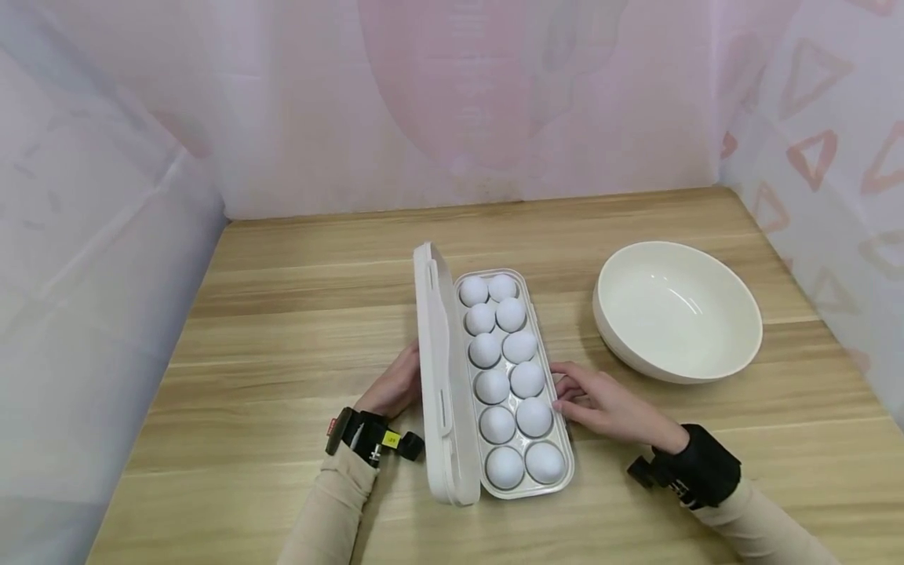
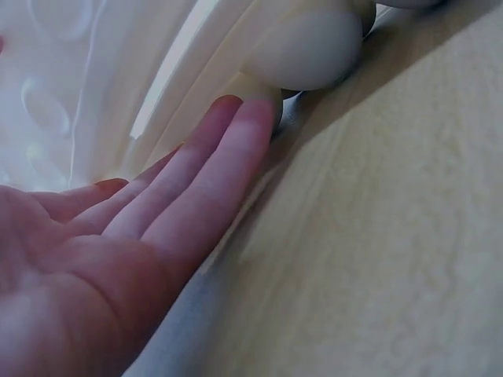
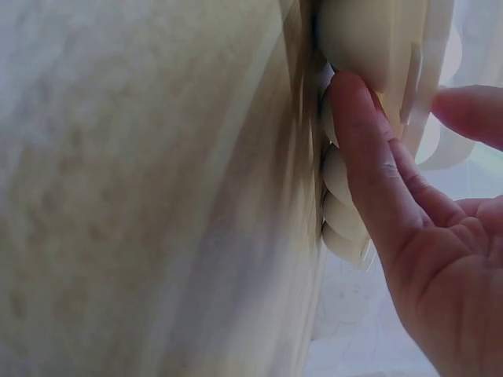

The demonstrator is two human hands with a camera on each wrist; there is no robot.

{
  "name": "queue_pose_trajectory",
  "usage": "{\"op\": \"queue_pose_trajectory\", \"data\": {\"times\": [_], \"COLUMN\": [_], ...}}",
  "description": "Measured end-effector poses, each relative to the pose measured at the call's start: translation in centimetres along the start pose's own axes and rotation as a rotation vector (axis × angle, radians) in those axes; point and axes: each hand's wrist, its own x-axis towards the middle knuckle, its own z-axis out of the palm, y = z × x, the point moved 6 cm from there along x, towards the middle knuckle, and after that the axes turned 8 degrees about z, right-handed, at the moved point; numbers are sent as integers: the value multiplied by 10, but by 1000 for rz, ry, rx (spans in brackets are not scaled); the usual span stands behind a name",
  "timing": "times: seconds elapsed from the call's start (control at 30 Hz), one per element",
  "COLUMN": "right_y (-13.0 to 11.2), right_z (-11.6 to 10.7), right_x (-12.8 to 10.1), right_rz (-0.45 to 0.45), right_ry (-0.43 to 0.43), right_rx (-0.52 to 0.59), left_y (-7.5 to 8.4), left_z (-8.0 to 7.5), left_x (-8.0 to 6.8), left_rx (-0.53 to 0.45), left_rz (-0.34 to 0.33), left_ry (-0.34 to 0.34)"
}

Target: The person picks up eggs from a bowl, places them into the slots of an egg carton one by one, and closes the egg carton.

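Note:
An egg carton of white plastic lies lengthwise in the middle of the table, with white eggs in two rows. Its lid stands raised along the left side. Behind that lid is my left hand, partly hidden in the head view; in the left wrist view its extended fingers lie against the carton's side, low by the table. My right hand is at the opposite long side. In the right wrist view, its nearly straight fingers touch the rounded egg cups, and the thumb is close to the rim.
A large cream bowl stands to the right of the carton, beyond my right hand. Printed cloth walls enclose the wooden table at the back and both sides.

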Motion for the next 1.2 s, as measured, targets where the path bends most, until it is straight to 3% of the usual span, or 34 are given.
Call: {"op": "queue_pose_trajectory", "data": {"times": [0.43, 0.8, 1.2], "right_y": [1, -4, -3], "right_z": [2, 3, 5], "right_x": [1, 1, 0], "right_rz": [50, 32, 54], "right_ry": [-19, -22, -31], "right_rx": [36, 30, 10], "left_y": [4, 7, 13], "left_z": [3, 6, 10], "left_x": [2, 2, 6], "left_rx": [81, 74, 142], "left_rz": [-45, -123, -218], "left_ry": [66, 111, 139]}}
